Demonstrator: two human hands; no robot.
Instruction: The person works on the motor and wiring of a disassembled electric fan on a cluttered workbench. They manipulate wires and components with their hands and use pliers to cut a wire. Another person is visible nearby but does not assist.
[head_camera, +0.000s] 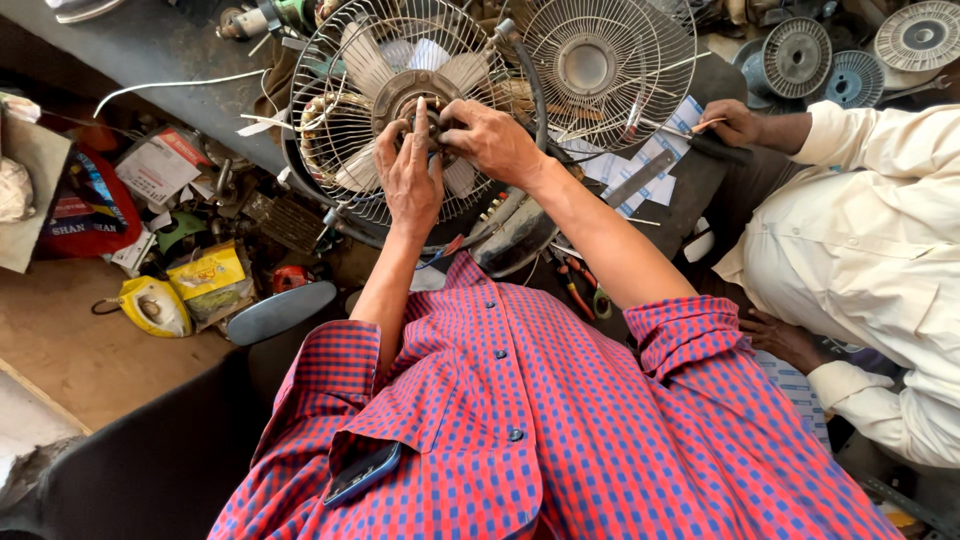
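A table fan with a wire guard (330, 60) and pale blades (365, 60) lies in front of me. Its round dark hub (400, 95) sits at the centre of the guard. My left hand (408, 180) rests on the hub from below, fingers spread over it. From the right, my right hand (492, 140) grips the same hub, fingers curled around a small part at its middle. What exactly the fingers pinch is hidden. I wear a red and blue checked shirt with a phone (362, 472) in the chest pocket.
A second wire fan guard (610, 65) lies to the right. A person in pale clothes (870, 230) sits at right, one hand (735, 122) holding a tool on the dark bench (170, 50). Bags, boxes and scrap parts (200, 270) crowd the left; fan motor covers (800, 55) lie at top right.
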